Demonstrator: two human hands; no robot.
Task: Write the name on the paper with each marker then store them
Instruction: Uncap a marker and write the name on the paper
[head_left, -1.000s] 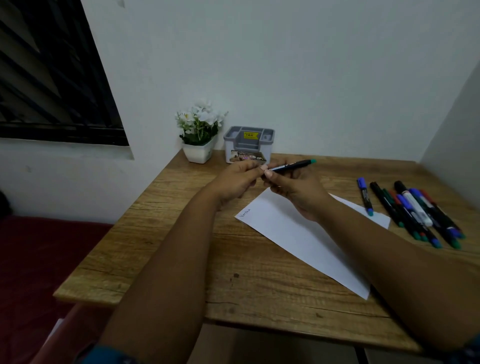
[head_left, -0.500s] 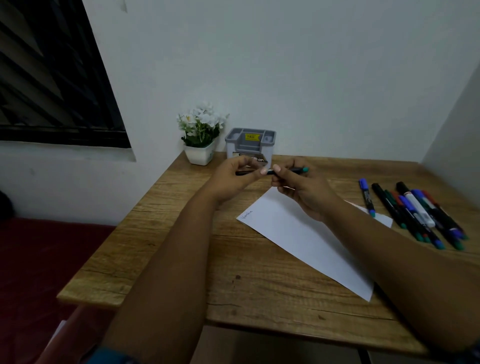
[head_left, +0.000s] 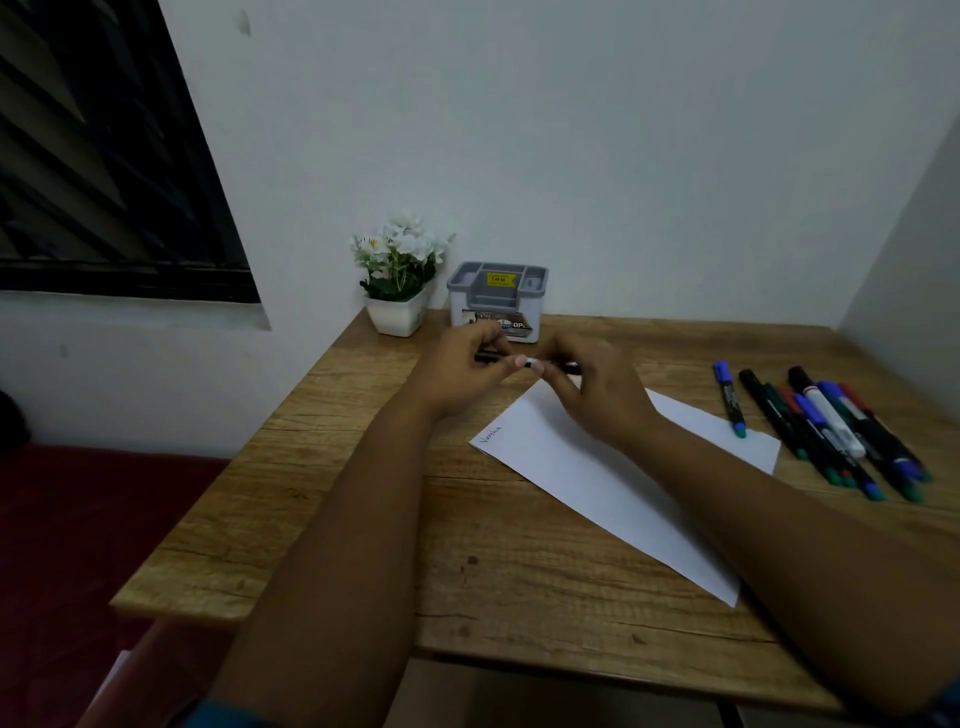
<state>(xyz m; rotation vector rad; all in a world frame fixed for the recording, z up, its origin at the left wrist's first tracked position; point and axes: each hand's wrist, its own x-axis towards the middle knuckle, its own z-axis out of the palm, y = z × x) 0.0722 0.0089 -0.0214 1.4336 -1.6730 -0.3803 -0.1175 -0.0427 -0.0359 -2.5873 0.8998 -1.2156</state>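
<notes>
Just in front of the organizer (head_left: 497, 301), both the left hand (head_left: 462, 371) and right hand (head_left: 597, 389) pinch one black marker (head_left: 563, 368), its middle hidden by fingertips, above the paper (head_left: 597, 467).

Viewpoint: one head-worn wide-angle camera is looking forward and down from above the near edge of the wooden table (head_left: 322, 499).
Facing: it is pointing toward the white wall (head_left: 571, 130) behind the table.
Nearness: both forearms are filling the foreground; the far corner is sitting well back.
Shared view: only one view is showing.
</notes>
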